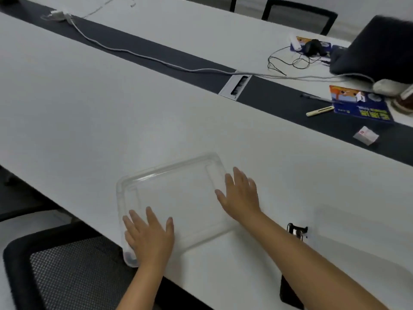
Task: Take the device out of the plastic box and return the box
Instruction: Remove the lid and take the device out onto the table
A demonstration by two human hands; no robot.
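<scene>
Box: our clear plastic box lies flat on the white table, its near-left corner poking out past the table edge.
Left hand: our left hand is flat on the near-left end, fingers spread, pressing rather than gripping.
Right hand: our right hand is open-palmed too, against the far-right end, nothing clasped.
Why: two flat palms, one at each end, look to us like steadying or sliding the box, not lifting it.
Device: a small dark clip-like device sits on the table just right of our right forearm, apart from the box; we judge the removal done.
Surface: smooth white top, a dark strip down the middle carrying a grey cable.
Room: mesh chair below us, booklets and clutter far right.
</scene>
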